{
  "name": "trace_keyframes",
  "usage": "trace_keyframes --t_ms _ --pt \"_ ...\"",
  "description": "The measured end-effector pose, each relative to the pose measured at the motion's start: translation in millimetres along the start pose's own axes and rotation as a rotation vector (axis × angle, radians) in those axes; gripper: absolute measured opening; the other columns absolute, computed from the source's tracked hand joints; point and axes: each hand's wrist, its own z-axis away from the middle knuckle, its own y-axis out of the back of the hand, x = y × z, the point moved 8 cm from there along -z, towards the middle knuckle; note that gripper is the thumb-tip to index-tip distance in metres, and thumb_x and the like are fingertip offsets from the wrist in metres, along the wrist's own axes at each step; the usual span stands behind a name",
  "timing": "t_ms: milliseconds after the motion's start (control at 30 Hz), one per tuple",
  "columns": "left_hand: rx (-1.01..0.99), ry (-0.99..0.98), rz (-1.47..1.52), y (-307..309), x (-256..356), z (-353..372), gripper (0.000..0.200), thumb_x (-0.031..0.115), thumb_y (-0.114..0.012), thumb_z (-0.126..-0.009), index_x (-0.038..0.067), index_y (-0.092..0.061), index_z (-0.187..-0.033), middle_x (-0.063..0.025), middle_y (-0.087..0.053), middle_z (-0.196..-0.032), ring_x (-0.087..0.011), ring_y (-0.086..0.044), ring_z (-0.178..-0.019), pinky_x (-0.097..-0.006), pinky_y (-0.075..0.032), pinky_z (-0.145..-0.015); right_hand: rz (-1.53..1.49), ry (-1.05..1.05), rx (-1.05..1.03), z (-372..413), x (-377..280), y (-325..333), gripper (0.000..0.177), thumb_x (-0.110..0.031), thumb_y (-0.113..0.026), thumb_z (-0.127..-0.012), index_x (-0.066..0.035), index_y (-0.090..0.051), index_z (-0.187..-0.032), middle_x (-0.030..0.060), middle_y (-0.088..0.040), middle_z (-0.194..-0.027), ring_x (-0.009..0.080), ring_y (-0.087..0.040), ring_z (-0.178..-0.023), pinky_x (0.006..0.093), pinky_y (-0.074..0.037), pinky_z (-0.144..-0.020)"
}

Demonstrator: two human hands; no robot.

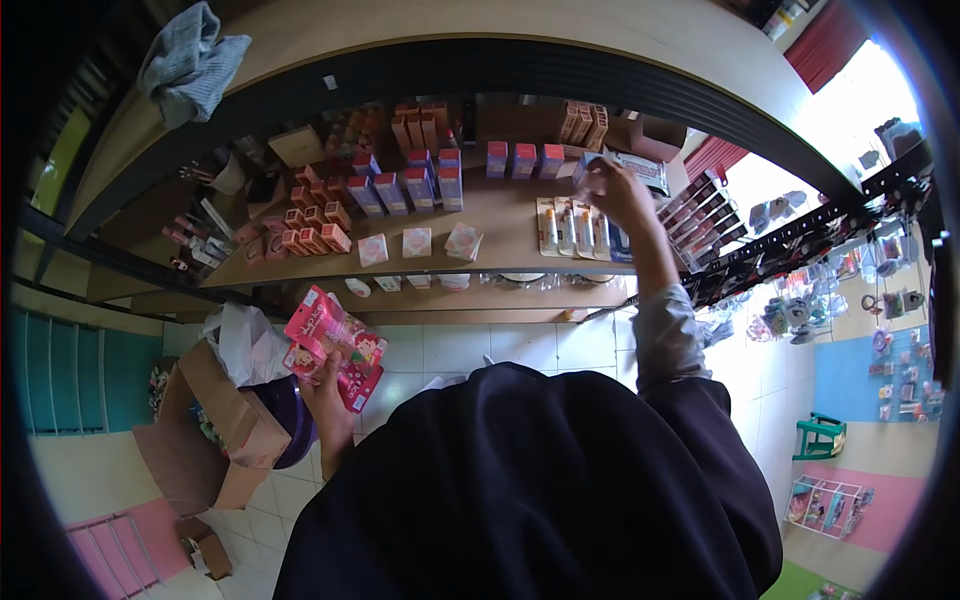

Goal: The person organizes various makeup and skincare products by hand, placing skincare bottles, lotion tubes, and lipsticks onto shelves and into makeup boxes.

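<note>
My left hand (326, 392) is closed around bright pink packets (335, 340) with cartoon figures, held in front of the shelf at lower left. My right hand (612, 190) reaches onto the shelf at the right, fingers closed at a small pale-blue box (583, 168) that they partly hide. Just left of it stands a row of three blue-and-red boxes (524, 160). Below the hand lie carded tubes (568, 230) with orange-and-white packaging. A dark-and-white packet (640, 172) rests behind the fingers.
The wooden shelf (510, 205) also carries several orange boxes (318, 225), more blue-and-red boxes (415, 187) and small white-pink boxes (417, 242). A rack of slim items (700, 220) stands at right. An open carton (222, 415) and purple tub (297, 420) sit on the floor.
</note>
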Motion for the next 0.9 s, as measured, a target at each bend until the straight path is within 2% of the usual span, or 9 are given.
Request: trace_keyframes --t_ms 33,67,100,200,333,467,667,833,900 --pt "-0.011 -0.003 0.017 -2.8 -2.1 -1.0 0.032 0.007 -0.07 -0.082 0.001 -0.057 -0.111 -0.0049 -0.064 -0.104 -0.0123 -0.06 -0.092 -0.0273 -0.045 -0.083 0.002 -0.116 -0.012 8.3 19.7 7.9 0.035 -0.01 -0.063 -0.078 -0.021 -0.063 -0.111 0.0133 -0.065 -0.104 0.0295 -0.063 -0.098 0.0412 -0.052 -0.084" --pt "-0.025 0.016 0.023 -7.3 -5.0 -0.9 0.032 0.007 -0.07 -0.082 0.001 -0.057 -0.111 -0.0048 -0.064 -0.104 -0.0121 -0.06 -0.092 -0.0272 -0.045 -0.083 0.125 -0.102 -0.005 16.1 37.2 11.5 0.037 -0.011 -0.065 -0.078 -0.021 -0.062 -0.114 0.0139 -0.066 -0.104 0.03 -0.062 -0.1 0.0418 -0.05 -0.087" --pt "-0.037 0.035 0.029 -12.7 -7.5 0.1 0.032 0.007 -0.07 -0.082 0.001 -0.057 -0.111 -0.0048 -0.064 -0.104 -0.0119 -0.06 -0.093 -0.0272 -0.045 -0.083 0.145 -0.2 -0.031 24.8 51.1 17.1 0.038 -0.013 -0.07 -0.076 -0.019 -0.063 -0.112 0.0134 -0.066 -0.103 0.0309 -0.062 -0.101 0.0425 -0.048 -0.088" --pt "-0.096 0.069 0.018 -24.0 -18.4 -2.1 0.033 0.006 -0.07 -0.083 0.001 -0.056 -0.113 -0.0045 -0.063 -0.106 -0.0114 -0.059 -0.094 -0.0272 -0.045 -0.084 0.196 -0.23 -0.067 39.3 113.2 -4.6 0.033 -0.011 -0.069 -0.073 -0.017 -0.064 -0.106 0.0142 -0.067 -0.099 0.0317 -0.064 -0.097 0.042 -0.049 -0.082" --pt "-0.14 0.044 0.014 -42.0 -15.6 -1.2 0.034 0.005 -0.069 -0.083 0.0 -0.055 -0.114 -0.0043 -0.062 -0.109 -0.0111 -0.059 -0.096 -0.0269 -0.044 -0.086 0.22 -0.291 -0.023 50.3 130.7 -9.3 0.027 -0.009 -0.068 -0.075 -0.015 -0.063 -0.101 0.0146 -0.068 -0.094 0.0321 -0.066 -0.092 0.0417 -0.05 -0.078" --pt "-0.14 0.056 0.01 -44.8 -14.2 -1.3 0.033 0.005 -0.068 -0.084 0.001 -0.056 -0.114 -0.0044 -0.063 -0.108 -0.0112 -0.059 -0.097 -0.0276 -0.043 -0.088 0.202 -0.287 -0.028 50.7 129.3 -5.2 0.027 -0.008 -0.066 -0.076 -0.015 -0.063 -0.102 0.0154 -0.068 -0.097 0.0317 -0.066 -0.093 0.0419 -0.05 -0.077" --pt "-0.105 0.042 -0.014 -33.9 -13.0 3.8 0.032 0.006 -0.069 -0.084 0.001 -0.057 -0.113 -0.0048 -0.063 -0.107 -0.0113 -0.059 -0.096 -0.0274 -0.044 -0.086 0.263 -0.286 -0.04 53.2 129.2 0.7 0.031 -0.015 -0.07 -0.075 -0.016 -0.064 -0.106 0.0142 -0.068 -0.098 0.0314 -0.065 -0.094 0.0409 -0.05 -0.079" --pt "-0.078 0.061 -0.01 -19.5 -14.0 5.1 0.032 0.008 -0.069 -0.084 0.001 -0.057 -0.112 -0.005 -0.064 -0.105 -0.0115 -0.06 -0.094 -0.0274 -0.045 -0.084 -0.004 -0.093 0.144 30.2 78.1 9.4 0.044 -0.022 -0.077 -0.071 -0.018 -0.062 -0.111 0.0101 -0.067 -0.108 0.0298 -0.064 -0.099 0.0402 -0.051 -0.085" --pt "-0.081 0.067 0.011 -20.8 -12.1 5.9 0.032 0.008 -0.069 -0.084 0.001 -0.057 -0.112 -0.005 -0.064 -0.104 -0.0116 -0.06 -0.093 -0.0274 -0.045 -0.083 -0.119 0.002 0.082 13.7 37.3 -2.3 0.041 -0.025 -0.077 -0.071 -0.016 -0.062 -0.109 0.01 -0.068 -0.105 0.0303 -0.065 -0.096 0.0402 -0.051 -0.083"
